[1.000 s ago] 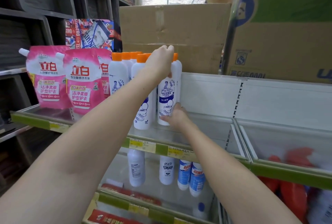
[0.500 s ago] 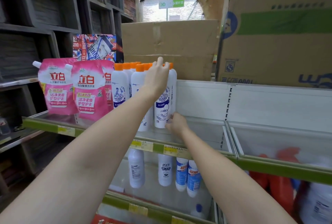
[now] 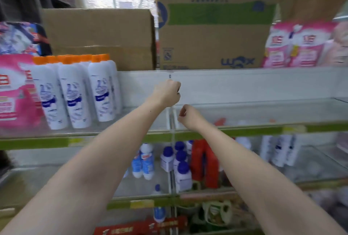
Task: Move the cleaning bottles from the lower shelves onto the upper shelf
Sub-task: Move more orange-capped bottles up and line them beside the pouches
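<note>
Several white cleaning bottles with orange caps (image 3: 75, 91) stand in rows on the upper shelf (image 3: 56, 141) at the left. My left hand (image 3: 166, 93) hovers to their right, above the shelf, with loosely curled fingers and nothing in it. My right hand (image 3: 190, 117) hangs just below and right of it, also loosely curled and holding nothing. On the lower shelf (image 3: 143, 203) stand white bottles with blue labels (image 3: 143, 163), purple-capped bottles (image 3: 181, 170), red bottles (image 3: 204, 163) and more white bottles (image 3: 280, 150). The picture is motion-blurred.
Pink detergent pouches stand at the far left (image 3: 13, 91) and the upper right (image 3: 297, 46). Two big cardboard boxes (image 3: 211, 33) sit above the shelf's white back panel (image 3: 244, 86). The upper shelf's right bay holds nothing visible. A bag (image 3: 216, 214) lies at the bottom.
Both hands have let go of the orange-capped bottle and moved right, away from the row. The view has swung right and down, showing more of the lower shelf.
</note>
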The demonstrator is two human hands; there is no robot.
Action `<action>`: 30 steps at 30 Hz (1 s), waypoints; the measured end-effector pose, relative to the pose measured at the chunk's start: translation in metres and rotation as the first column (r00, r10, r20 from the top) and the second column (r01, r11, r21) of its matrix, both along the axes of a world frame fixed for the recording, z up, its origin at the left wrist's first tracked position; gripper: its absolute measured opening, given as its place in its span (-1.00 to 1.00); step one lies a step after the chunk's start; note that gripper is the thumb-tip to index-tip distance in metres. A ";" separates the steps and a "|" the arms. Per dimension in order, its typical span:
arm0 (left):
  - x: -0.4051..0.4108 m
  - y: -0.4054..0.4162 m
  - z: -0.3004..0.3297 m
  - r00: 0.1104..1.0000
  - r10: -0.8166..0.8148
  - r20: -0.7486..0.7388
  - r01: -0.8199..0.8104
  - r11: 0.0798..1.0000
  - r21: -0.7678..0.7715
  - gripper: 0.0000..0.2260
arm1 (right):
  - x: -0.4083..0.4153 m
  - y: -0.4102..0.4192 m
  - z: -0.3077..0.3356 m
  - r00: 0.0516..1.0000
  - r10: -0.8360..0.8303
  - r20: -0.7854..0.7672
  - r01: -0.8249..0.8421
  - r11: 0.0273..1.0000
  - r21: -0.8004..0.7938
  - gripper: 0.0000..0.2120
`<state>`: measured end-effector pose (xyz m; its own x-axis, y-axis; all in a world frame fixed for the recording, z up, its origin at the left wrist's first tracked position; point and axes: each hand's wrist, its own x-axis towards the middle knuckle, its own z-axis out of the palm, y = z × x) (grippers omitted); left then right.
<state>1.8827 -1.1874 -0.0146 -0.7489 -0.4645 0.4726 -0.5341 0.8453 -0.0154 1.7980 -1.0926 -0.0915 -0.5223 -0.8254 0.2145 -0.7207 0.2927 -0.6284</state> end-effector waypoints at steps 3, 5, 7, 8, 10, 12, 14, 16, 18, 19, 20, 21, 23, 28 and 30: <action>-0.052 0.056 -0.013 0.996 -0.090 0.016 0.089 0.993 0.076 -0.87 | -0.054 0.073 -0.001 0.993 -0.114 -0.003 0.114 0.992 0.045 -0.95; -0.084 0.098 -0.023 0.989 -0.137 0.053 0.130 0.985 0.113 -0.87 | -0.086 0.123 -0.006 0.987 -0.163 0.003 0.162 0.984 0.068 -0.92; -0.115 0.142 -0.034 0.982 -0.172 0.075 0.161 0.978 0.135 -0.88 | -0.114 0.172 -0.015 0.970 -0.245 0.010 0.242 0.963 0.117 -0.95; -0.130 0.164 -0.041 0.976 -0.200 0.085 0.186 0.971 0.152 -0.85 | -0.126 0.196 -0.022 0.957 -0.289 0.008 0.285 0.948 0.139 -0.98; -0.155 0.207 -0.056 0.954 -0.267 0.133 0.242 0.954 0.180 -0.83 | -0.146 0.241 -0.038 0.940 -0.340 0.019 0.332 0.928 0.172 -0.90; -0.173 0.246 -0.075 0.929 -0.310 0.200 0.272 0.941 0.200 -0.84 | -0.162 0.282 -0.056 0.938 -0.346 0.028 0.333 0.920 0.206 -0.94; -0.184 0.276 -0.096 0.904 -0.332 0.269 0.275 0.934 0.228 -0.89 | -0.177 0.315 -0.074 0.929 -0.364 0.063 0.342 0.911 0.231 -0.81; -0.194 0.300 -0.118 0.885 -0.337 0.320 0.253 0.927 0.277 -0.87 | -0.189 0.344 -0.091 0.918 -0.381 0.108 0.353 0.910 0.216 -0.72; -0.203 0.318 -0.136 0.883 -0.345 0.318 0.239 0.914 0.328 -0.78 | -0.194 0.366 -0.102 0.904 -0.396 0.159 0.364 0.910 0.199 -0.77; -0.208 0.326 -0.143 0.885 -0.348 0.309 0.237 0.908 0.345 -0.75 | -0.195 0.376 -0.107 0.901 -0.396 0.180 0.361 0.911 0.198 -0.78; -0.211 0.334 -0.151 0.889 -0.344 0.301 0.231 0.906 0.354 -0.75 | -0.198 0.384 -0.113 0.900 -0.391 0.193 0.353 0.913 0.205 -0.76; -0.215 0.340 -0.159 0.895 -0.334 0.296 0.219 0.906 0.362 -0.76 | -0.199 0.392 -0.119 0.900 -0.389 0.196 0.346 0.912 0.220 -0.76; -0.221 0.350 -0.176 0.908 -0.310 0.282 0.187 0.902 0.389 -0.80 | -0.207 0.402 -0.134 0.905 -0.385 0.180 0.340 0.910 0.235 -0.85; -0.237 0.358 -0.209 0.946 -0.299 0.123 0.168 0.780 0.603 -0.90 | -0.229 0.409 -0.158 0.893 -0.407 0.190 0.362 0.903 0.232 -0.93; -0.242 0.357 -0.215 0.957 -0.285 0.055 0.172 0.709 0.684 -0.92 | -0.237 0.405 -0.165 0.879 -0.425 0.217 0.383 0.899 0.210 -0.95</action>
<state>1.6406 -0.8303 -0.2301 -0.9070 -0.4209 -0.0149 -0.3622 0.7615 0.5374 1.5610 -0.6880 -0.2567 -0.8364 -0.5420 -0.0823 -0.3422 0.6335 -0.6940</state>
